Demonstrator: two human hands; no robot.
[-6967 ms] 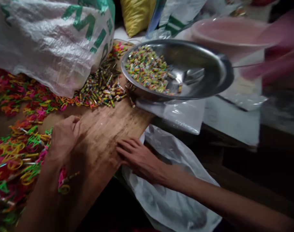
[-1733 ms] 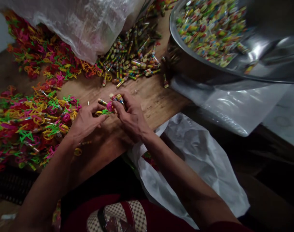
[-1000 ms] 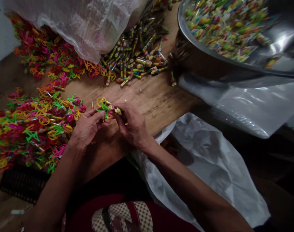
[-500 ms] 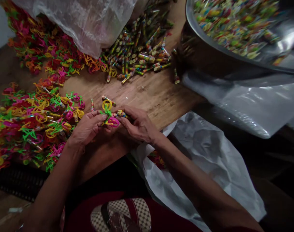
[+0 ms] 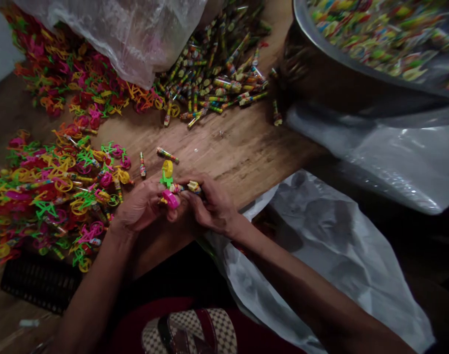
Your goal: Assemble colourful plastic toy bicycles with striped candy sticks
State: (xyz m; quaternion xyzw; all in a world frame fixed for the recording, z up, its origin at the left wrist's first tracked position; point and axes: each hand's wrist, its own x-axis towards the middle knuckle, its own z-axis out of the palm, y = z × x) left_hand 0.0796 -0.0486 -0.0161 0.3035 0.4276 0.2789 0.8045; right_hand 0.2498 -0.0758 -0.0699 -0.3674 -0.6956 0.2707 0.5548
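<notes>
A heap of bright plastic toy pieces (image 5: 50,191) lies on the wooden table (image 5: 227,147), well left of the grip. The left hand (image 5: 141,206) has its fingers closed on a small cluster of plastic pieces (image 5: 168,189), green, yellow and pink, held just above the table edge. The right hand (image 5: 211,206) meets it there, pinching a short wrapped stick (image 5: 189,187) against that cluster. Beyond the grip lie loose wrapped sticks (image 5: 213,83); to its right hangs a white plastic bag (image 5: 320,250).
</notes>
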